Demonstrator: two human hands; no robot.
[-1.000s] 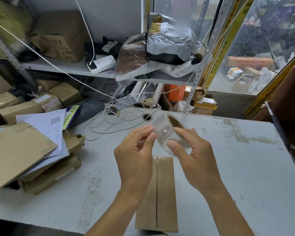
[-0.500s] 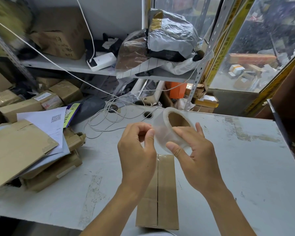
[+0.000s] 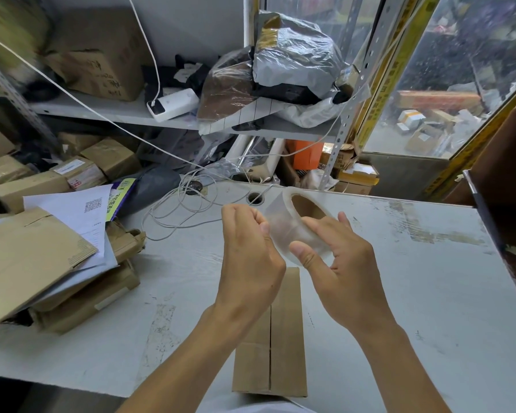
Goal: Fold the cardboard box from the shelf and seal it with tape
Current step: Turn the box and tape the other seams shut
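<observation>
A narrow brown cardboard box (image 3: 283, 347) stands on the grey table (image 3: 429, 293) near its front edge, its two top flaps shut along a middle seam. Above it my right hand (image 3: 337, 272) grips a roll of clear tape (image 3: 292, 225) with a brown core, thumb on the near side and fingers over the far rim. My left hand (image 3: 251, 254) is curled, its fingertips pinched against the left face of the roll. Whether a tape end is pulled free I cannot tell.
Flat cardboard sheets and white papers (image 3: 42, 257) pile up on the table's left. Loose white cables (image 3: 185, 210) lie behind my hands. A metal shelf (image 3: 116, 111) behind holds boxes, a power bank and plastic bags. A dark chair (image 3: 507, 186) stands at the right.
My left fingers have curled from spread to pinched on the roll's side. Both hands and the roll have lifted slightly away from me. The box has not moved.
</observation>
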